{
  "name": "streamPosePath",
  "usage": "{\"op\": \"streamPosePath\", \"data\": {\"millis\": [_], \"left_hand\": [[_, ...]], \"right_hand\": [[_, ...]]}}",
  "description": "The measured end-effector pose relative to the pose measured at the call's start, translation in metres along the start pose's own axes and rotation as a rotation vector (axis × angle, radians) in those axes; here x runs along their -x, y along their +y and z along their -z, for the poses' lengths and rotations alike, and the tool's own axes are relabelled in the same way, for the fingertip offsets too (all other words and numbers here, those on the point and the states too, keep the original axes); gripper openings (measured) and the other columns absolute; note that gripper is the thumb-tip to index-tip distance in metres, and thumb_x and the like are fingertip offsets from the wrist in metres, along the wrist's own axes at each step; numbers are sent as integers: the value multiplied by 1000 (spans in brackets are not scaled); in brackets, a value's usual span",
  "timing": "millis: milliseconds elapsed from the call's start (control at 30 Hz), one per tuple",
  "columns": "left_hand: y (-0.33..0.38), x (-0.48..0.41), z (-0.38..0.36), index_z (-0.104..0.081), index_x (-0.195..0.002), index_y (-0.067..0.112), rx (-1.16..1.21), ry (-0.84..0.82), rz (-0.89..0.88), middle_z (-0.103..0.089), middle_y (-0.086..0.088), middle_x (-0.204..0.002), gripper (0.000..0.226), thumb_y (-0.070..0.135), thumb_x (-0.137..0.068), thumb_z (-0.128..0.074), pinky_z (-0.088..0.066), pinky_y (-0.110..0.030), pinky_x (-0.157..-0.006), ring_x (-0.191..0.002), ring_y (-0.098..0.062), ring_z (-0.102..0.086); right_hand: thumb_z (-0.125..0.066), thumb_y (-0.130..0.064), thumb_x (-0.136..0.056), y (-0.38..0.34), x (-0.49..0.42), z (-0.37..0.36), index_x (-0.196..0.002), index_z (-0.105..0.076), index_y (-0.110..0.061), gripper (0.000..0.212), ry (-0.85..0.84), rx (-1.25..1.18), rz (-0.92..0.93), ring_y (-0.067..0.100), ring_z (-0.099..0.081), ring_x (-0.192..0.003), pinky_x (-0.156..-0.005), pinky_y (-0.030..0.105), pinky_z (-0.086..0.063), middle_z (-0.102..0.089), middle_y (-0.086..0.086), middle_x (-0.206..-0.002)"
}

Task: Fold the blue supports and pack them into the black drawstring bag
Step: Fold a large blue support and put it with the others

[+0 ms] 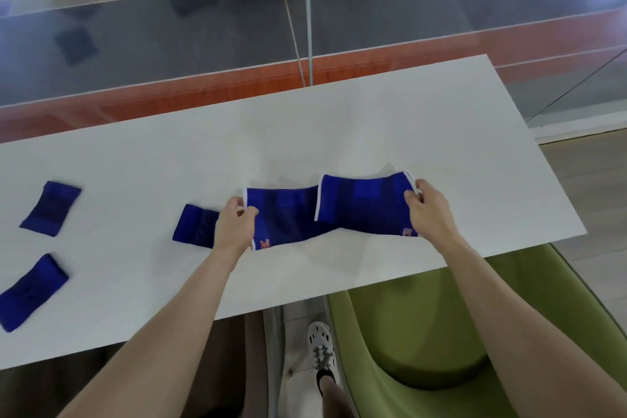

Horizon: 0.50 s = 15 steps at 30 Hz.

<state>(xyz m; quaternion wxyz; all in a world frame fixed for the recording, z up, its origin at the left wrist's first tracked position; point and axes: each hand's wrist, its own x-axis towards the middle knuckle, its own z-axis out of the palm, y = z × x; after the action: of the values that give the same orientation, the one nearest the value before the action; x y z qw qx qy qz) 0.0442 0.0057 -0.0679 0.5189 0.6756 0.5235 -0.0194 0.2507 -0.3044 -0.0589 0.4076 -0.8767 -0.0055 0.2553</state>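
Two hands are out in front of you, and each one holds a blue thing. Your left hand (235, 226) pinches the white-edged left end of one long blue support (283, 217) between thumb and fingers. Your right hand (429, 210) pinches the white-edged right end of a second long blue support (364, 202) the same way. The second support's left end lies over the first one's right end, so the two overlap in the middle and make one long blue strip between your hands. Both rest on the white table (339, 132), close to its near edge. Just to the left of your left hand, partly hidden by it, sits a small folded blue support (193, 224). Far off at the left end of the table lie two more folded ones, one farther back (51, 208) and one near the front edge (29, 292), well apart from your hands. You cannot see the black drawstring bag anywhere in this view. Under the table on your right is a green chair (424, 326), and next to it your foot in a white shoe (320, 344) stands on the floor.
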Motion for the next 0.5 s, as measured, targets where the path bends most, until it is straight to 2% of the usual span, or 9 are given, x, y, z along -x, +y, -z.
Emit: {"op": "streamPosePath", "data": {"millis": [67, 133, 200, 233, 300, 333, 400, 433, 500], "left_hand": [[14, 7, 12, -55, -109, 21, 28, 96, -53, -66, -16, -89, 8, 24, -101, -54, -46, -37, -57, -74, -27, -63], [31, 12, 22, -56, -114, 21, 10, 206, -167, -61, -5, -78, 12, 20, -103, -52, -43, -33, -55, -67, -24, -56], [51, 20, 32, -60, -116, 22, -59, 321, -342, -65, 4, -79, 14, 19, -103, -55, -48, -32, -58, -66, -18, -59], [61, 26, 36, -62, -116, 23, -96, 369, -420, -69, 7, -85, 14, 20, -103, -58, -51, -30, -61, -71, -13, -64], [81, 40, 39, -65, -116, 24, -137, 422, -521, -70, 14, -97, 13, 21, -103, -62, -52, -23, -66, -81, -6, -67], [90, 47, 37, -65, -114, 24, -153, 421, -550, -69, 16, -98, 12, 21, -103, -65, -51, -19, -67, -81, -3, -66], [100, 58, 22, -67, -111, 26, -153, 300, -576, -70, 18, -96, 11, 20, -102, -68, -54, -15, -67, -77, -1, -67], [100, 59, 10, -69, -112, 27, -130, 167, -564, -73, 17, -98, 11, 21, -102, -71, -59, -19, -67, -78, -1, -71], [93, 59, -18, -73, -121, 22, -47, -198, -439, -78, 7, -111, 15, 24, -106, -71, -67, -30, -77, -96, -3, -76]], "right_hand": [[-44, -20, -111, 7, 2, -12, -107, -60, -15, 17, -55, 39, -36, 26, -58, -70, -52, 34, -48, -69, 26, -99], [-46, -18, -110, 6, 5, -25, -103, -60, -16, 15, -134, 123, -30, 26, -63, -76, -61, 36, -48, -71, 18, -94], [-50, -14, -107, 1, 6, -36, -104, -62, -17, 13, -170, 205, 1, 28, -67, -84, -62, 34, -50, -72, 7, -95], [-53, -15, -106, -3, 9, -41, -111, -64, -16, 12, -159, 235, 11, 28, -69, -88, -65, 34, -53, -73, 5, -102], [-62, -21, -104, -9, 16, -45, -136, -62, -14, 33, -9, 386, 111, 27, -69, -107, -82, 35, -58, -70, 5, -121], [-65, -26, -103, -11, 20, -46, -142, -60, -14, 41, 82, 410, 177, 26, -66, -114, -91, 38, -58, -68, 4, -125], [-65, -34, -105, -21, 27, -47, -131, -68, -17, 32, 128, 253, 228, 21, -71, -103, -94, 43, -61, -73, -1, -113], [-64, -39, -106, -30, 29, -49, -123, -72, -17, 29, 36, 69, 161, 19, -76, -92, -92, 45, -64, -77, -2, -103], [-62, -57, -104, -44, 29, -57, -116, -76, -14, 46, -185, -296, -76, 24, -82, -83, -89, 51, -67, -82, 5, -97]]}}
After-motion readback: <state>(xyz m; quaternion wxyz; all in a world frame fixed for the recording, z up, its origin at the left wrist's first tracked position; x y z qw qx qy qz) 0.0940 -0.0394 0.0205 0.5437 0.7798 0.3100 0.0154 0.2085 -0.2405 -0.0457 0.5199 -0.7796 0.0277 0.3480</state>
